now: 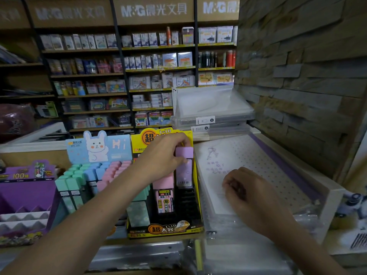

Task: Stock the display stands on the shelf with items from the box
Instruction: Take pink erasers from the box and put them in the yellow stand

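- Reaching with both forearms over clear-wrapped packs [139, 255] at the near edge of the table; cannot make out any box among them.
- Resting the right hand [246, 189] knuckles-up on a wrapped dotted pad [264, 155], fingers curled under; cannot tell whether anything sits inside the curl.
- Facing the yellow display stand [164, 230], just left of that pad, with a pink refill case [164, 197] and a mint case [138, 213] upright in its black slots.
- Pinching the lilac refill case [184, 171] in the left hand [164, 155], thumb and fingers curled round its cap end, barcode end pointing down into the stand's right-hand column, toward the back.
- Judging it light, stiff and smooth-shelled, so easy to lift yet likely to slip in a loose pinch.
- Suspecting the cap may pull off; better held lower, on the two broad faces, for the push into a slot.
- Treating it gently all the same, given brittle leads probably inside.
- Passing, just left of the yellow stand, a blue rabbit stand [95, 147] packed with mint, blue and pink cases, and further left a purple stand [25, 187].
- Looking beyond the pad to a stack of clear plastic folders [208, 108].
- Ending at the far shelves [123, 76], crowded with boxed stationery too small to identify.
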Tool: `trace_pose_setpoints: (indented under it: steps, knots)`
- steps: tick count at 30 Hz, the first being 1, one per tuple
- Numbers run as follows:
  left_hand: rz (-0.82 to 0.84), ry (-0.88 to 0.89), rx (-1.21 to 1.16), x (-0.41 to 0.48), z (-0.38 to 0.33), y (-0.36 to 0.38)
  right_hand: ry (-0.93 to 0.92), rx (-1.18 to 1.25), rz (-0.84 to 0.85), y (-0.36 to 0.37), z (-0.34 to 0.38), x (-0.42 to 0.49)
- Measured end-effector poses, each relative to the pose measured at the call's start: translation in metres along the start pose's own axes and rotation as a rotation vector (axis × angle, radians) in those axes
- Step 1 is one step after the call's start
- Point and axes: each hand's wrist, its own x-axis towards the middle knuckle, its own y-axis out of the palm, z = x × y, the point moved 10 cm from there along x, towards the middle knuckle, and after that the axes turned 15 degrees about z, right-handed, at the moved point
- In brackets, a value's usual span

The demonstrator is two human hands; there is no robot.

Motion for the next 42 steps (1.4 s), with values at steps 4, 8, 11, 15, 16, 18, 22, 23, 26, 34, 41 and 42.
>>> trace_pose_setpoints:
  steps: [4,8,11,15,16,18,22,23,26,34,41,42]
  knots:
    - [-0.014,0.013,0.064,-0.0010,-0.0028,0.0019,-0.002,-0.009,0.005,0.0008,0.0004,0.0001]
    - [0.008,0.007,0.066,-0.0019,-0.0005,0.0026,0.000,-0.016,0.006,0.0004,0.0012,-0.0001]
    - [0.055,-0.014,0.004,-0.0017,0.0049,0.0024,-0.004,-0.009,0.007,0.0003,0.0026,-0.0006]
    - [0.065,-0.014,-0.018,-0.0036,0.0056,0.0016,-0.004,-0.002,0.004,-0.0004,0.0030,-0.0008]
    - [0.055,-0.014,-0.006,-0.0041,0.0049,0.0014,-0.004,-0.004,0.004,-0.0005,0.0035,-0.0006]
    - [0.039,-0.014,0.020,-0.0050,0.0035,0.0019,-0.005,-0.004,0.005,-0.0006,0.0043,-0.0008]
    - [0.015,-0.012,0.000,-0.0066,0.0028,0.0017,-0.008,-0.004,0.007,-0.0001,0.0041,-0.0013]
    - [0.010,-0.008,-0.004,-0.0069,0.0023,0.0012,-0.006,-0.005,0.008,0.0000,0.0040,-0.0014]
    - [0.000,0.000,-0.021,-0.0066,0.0002,0.0011,-0.003,-0.012,0.005,-0.0004,0.0043,-0.0015]
    - [0.032,-0.052,0.116,-0.0052,0.0048,0.0065,0.000,-0.008,0.018,0.0010,0.0037,-0.0016]
    - [0.013,-0.086,0.145,-0.0073,0.0026,0.0048,0.001,-0.014,0.013,0.0010,0.0031,-0.0020]
    - [0.015,-0.089,0.153,-0.0075,0.0019,0.0049,0.001,-0.016,0.014,0.0009,0.0031,-0.0021]
